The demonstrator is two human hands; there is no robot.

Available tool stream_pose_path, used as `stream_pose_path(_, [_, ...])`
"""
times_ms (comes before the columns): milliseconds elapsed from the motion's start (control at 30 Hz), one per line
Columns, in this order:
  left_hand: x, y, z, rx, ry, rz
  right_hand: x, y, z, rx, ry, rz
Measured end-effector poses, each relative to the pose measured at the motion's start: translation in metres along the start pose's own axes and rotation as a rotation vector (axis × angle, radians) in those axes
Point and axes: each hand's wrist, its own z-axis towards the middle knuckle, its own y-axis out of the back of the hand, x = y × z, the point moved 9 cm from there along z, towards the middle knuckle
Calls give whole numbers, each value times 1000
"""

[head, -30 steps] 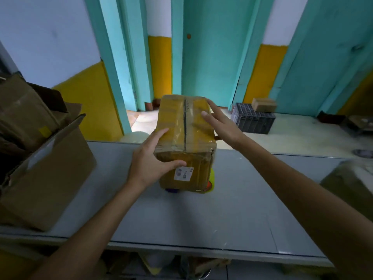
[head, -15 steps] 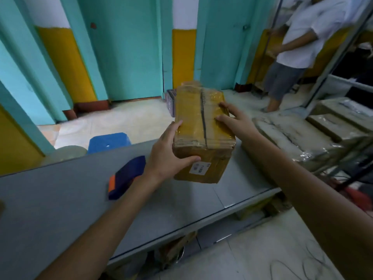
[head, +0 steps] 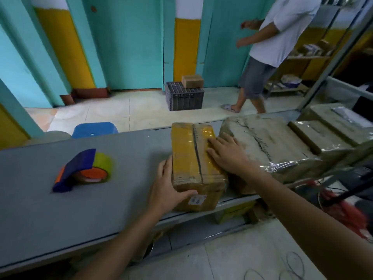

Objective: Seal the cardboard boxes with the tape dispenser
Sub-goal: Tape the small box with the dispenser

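Idle at left on grey table [head: 125, 158], blue-and-orange tape dispenser [head: 82, 170]. Near table's right end, tape-wrapped brown cardboard box [head: 184, 156], left hand [head: 167, 190] clasping its near corner, right hand [head: 230, 158] flat on top, fingers [head: 214, 141] straight. Probably light, stiff, tape-slick; best held by opposite sides.

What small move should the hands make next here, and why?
Probably let go of the taped box: tape covers its top seam and it seems to rest on the table beside the wrapped boxes, the left hand gripping its near corner, the right hand flat on top. The tape dispenser lies free to the left.
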Motion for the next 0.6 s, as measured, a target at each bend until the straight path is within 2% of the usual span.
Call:
stream_pose_path(233, [-32,-41,4,-50,24,-35,-33,14,3,-43,92,-123])
stream_pose_path(367, [-38,-52,10,186,57,-141,-27,30,7,-121,117,-3])
stream_pose_path(433, [-23,-30,8,202,95,-73,-4,44,10,-159,168,73])
stream_pose_path(500, [-5,12,4,73,120,-35,33,57,14,-166,233,170])
stream_pose_path(600, [14,94,-17,-227,115,-37,107,71,23,-147,345,248])
